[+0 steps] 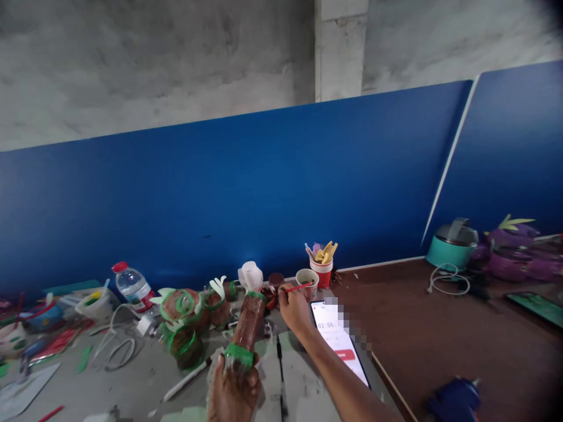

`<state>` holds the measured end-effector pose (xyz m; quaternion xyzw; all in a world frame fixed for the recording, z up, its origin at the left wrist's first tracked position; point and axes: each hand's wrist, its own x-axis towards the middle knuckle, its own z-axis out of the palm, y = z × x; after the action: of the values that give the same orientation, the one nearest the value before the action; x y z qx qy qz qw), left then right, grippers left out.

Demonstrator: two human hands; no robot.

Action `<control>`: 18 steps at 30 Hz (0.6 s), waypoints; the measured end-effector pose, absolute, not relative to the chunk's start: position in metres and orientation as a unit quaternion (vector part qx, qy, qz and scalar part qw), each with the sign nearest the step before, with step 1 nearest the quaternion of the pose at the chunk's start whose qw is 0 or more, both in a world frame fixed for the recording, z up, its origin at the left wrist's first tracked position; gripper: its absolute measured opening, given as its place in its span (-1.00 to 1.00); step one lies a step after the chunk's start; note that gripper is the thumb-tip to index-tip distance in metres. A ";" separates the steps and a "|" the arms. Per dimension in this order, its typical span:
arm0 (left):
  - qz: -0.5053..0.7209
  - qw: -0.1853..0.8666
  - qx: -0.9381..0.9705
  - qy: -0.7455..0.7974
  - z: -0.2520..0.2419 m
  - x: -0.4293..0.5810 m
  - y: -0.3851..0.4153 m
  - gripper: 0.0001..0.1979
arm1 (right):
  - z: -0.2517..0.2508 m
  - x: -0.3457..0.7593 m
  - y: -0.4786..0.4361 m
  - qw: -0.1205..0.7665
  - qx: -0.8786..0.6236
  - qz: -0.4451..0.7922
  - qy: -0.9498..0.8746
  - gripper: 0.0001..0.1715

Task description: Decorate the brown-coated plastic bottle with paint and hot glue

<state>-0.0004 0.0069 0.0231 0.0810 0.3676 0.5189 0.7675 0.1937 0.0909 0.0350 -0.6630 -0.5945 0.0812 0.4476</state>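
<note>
My left hand [235, 390] is wrapped round the lower end of a brown-coated bottle [250, 322], which tilts up and away with green bands near both ends. In my right hand [294, 308], the fingers pinch a thin red paintbrush [301, 286]; its handle points right across the front of a pale cup [307, 283], and its bristles do not show. Just left of that hand stands a small dark-lidded pot [276, 280], partly hidden. Below my right forearm lies a phone [336, 340] with a lit screen.
Brown-and-green bottle crafts [187, 310] crowd the left, near a red-capped water bottle [134, 285] and a coiled white cable [121, 351]. A red-and-white cup [322, 272] holds plastic utensils. On the brown table [396, 316] are a blue glue gun [455, 400] and a teal pot [451, 246]. A blue partition [264, 193] stands behind.
</note>
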 end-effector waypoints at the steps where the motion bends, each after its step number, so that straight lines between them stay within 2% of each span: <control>1: 0.519 0.765 0.084 0.371 0.023 0.000 0.007 -0.65 | 0.034 0.194 0.091 0.447 -0.665 0.083 -0.592 -0.73; 13: 0.517 0.770 0.153 0.342 0.016 -0.005 0.004 -0.63 | 0.027 0.193 0.094 0.453 -0.658 0.120 -0.590 -0.77; 18: 0.511 0.770 0.148 0.353 0.011 -0.008 0.006 -0.62 | 0.025 0.193 0.096 0.483 -0.646 0.135 -0.575 -0.74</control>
<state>-0.0081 0.0059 0.0106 0.1479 0.3527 0.5113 0.7696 0.1928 0.0957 0.0247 -0.6462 -0.5752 0.1347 0.4831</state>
